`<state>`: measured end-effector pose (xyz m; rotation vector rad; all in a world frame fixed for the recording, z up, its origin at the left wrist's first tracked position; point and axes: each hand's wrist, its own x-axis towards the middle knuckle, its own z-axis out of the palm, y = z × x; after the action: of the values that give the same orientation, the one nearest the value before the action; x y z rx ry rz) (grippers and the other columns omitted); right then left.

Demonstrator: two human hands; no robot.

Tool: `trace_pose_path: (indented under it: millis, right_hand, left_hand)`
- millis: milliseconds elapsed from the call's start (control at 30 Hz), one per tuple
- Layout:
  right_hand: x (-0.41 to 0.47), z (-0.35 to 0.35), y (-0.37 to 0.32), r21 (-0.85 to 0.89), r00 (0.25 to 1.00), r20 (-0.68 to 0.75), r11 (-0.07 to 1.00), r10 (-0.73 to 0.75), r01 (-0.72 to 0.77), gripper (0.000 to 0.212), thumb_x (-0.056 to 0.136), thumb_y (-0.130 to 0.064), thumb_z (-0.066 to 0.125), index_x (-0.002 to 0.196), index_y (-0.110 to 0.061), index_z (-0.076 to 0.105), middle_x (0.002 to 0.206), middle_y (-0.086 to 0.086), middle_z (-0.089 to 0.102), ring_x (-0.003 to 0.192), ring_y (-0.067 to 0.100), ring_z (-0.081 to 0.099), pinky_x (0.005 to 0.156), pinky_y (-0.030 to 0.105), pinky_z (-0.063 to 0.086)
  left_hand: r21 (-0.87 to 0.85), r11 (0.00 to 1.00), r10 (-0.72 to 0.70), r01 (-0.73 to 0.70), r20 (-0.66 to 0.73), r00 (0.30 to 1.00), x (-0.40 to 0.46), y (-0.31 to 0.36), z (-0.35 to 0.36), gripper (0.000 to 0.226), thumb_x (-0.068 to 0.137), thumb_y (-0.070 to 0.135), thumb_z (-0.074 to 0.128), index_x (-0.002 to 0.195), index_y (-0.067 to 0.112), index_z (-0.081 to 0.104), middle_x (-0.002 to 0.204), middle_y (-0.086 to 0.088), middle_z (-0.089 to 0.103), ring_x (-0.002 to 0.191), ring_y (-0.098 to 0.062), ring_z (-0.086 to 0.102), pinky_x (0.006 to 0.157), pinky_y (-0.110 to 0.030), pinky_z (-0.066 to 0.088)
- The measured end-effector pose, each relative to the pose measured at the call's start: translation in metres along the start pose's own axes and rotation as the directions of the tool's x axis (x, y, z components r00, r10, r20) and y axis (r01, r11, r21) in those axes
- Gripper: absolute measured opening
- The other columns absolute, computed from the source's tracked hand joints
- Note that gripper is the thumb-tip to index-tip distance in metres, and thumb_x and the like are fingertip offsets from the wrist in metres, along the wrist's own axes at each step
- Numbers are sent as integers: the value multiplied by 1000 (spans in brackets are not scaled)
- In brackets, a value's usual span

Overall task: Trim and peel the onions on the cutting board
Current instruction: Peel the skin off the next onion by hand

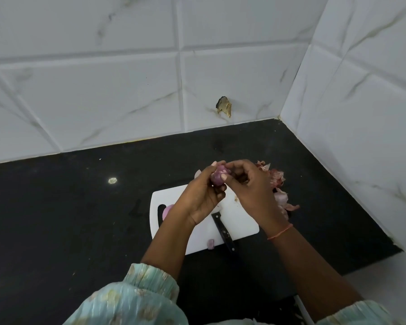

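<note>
step: peeling | left hand grips red onion | right hand fingers pinch its skin | next: strip remaining skin

Most of the small purple onion is hidden inside the fingers of the left hand and the right hand, so how much skin remains on it cannot be told. The knife shows only its black handle; its blade lies under the left hand. A second onion at the left end of the white cutting board is half covered by the left wrist. The pile of onion skins on the right is partly behind the right hand. Both sleeves are blurred and cut off by the near edge.
</note>
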<state>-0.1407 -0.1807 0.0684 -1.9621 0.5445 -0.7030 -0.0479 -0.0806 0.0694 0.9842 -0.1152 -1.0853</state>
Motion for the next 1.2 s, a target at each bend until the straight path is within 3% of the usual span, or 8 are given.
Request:
trace_pose_path:
  millis: [100, 267, 400, 733, 867, 933, 1067, 1200]
  right_hand:
    - [0, -4, 2, -29, 1000, -17, 999, -25, 25, 7, 91, -20, 66, 97, -17, 64, 89, -11, 67, 86, 3, 65, 75, 18, 54]
    - [1, -11, -2, 4, 999, -16, 999, -41, 41, 10, 90, -24, 66, 96, -16, 64, 87, -6, 69, 81, 5, 67, 69, 19, 56]
    - [0, -11, -5, 21, 998, -1, 998, -62, 62, 16, 84, -30, 71, 94, -18, 65, 86, -8, 70, 81, 5, 68, 69, 16, 54]
    - [1, -11, -1, -65, 989, -74, 990, -130, 125, 4, 91, -21, 65, 91, -17, 64, 82, -3, 71, 78, 8, 69, 68, 27, 58]
    - [-1, -11, -10, 41, 995, -23, 995, -94, 95, 30, 84, -43, 65, 108, -27, 60, 99, -11, 69, 89, 3, 69, 74, 16, 55]
    - [-2, -10, -13, 42, 992, 8, 992, -123, 123, 29, 82, -42, 65, 105, -24, 63, 97, -18, 67, 90, -1, 67, 75, 12, 52]
    - [-3, -10, -14, 60, 987, -14, 985, -160, 161, 28, 84, -45, 62, 96, -21, 67, 86, -10, 70, 80, 8, 70, 70, 20, 56]
    - [-1, -10, -13, 6, 981, -46, 982, -190, 191, 9, 90, -25, 66, 89, -16, 67, 79, -5, 70, 73, 10, 69, 64, 21, 56]
  left_hand:
    - [43, 998, 48, -50, 37, 998, -2, -1, -2, 38, 99, 17, 42, 132, 16, 59, 109, -11, 57, 71, -13, 47, 62, -27, 41]
    - [317, 929, 175, -192, 83, 981, -7, 5, -14, 47, 92, 17, 65, 137, 29, 54, 129, -3, 57, 97, -20, 56, 86, -29, 48]
    - [465, 812, 334, -353, 126, 934, -10, 9, -17, 44, 90, 14, 68, 131, 24, 58, 124, 2, 63, 105, -12, 62, 82, -21, 54]
    - [459, 801, 360, -386, 147, 921, -11, 9, -18, 41, 90, 10, 68, 128, 21, 60, 115, 8, 67, 93, -4, 65, 76, -20, 54]
    - [426, 825, 345, -373, 143, 927, -11, 11, -20, 46, 85, 25, 68, 130, 21, 61, 120, -1, 67, 97, -16, 62, 78, -22, 53]
    - [407, 838, 338, -364, 135, 931, -10, 11, -21, 49, 82, 31, 68, 130, 22, 61, 122, -2, 67, 104, -24, 61, 83, -25, 53]
    - [334, 882, 301, -333, 145, 943, -8, 8, -23, 45, 84, 32, 67, 128, 22, 63, 125, -6, 67, 108, -26, 57, 93, -32, 49]
    - [249, 920, 269, -303, 162, 949, -9, 8, -23, 47, 85, 30, 65, 130, 14, 62, 119, -8, 66, 88, -18, 52, 78, -22, 50]
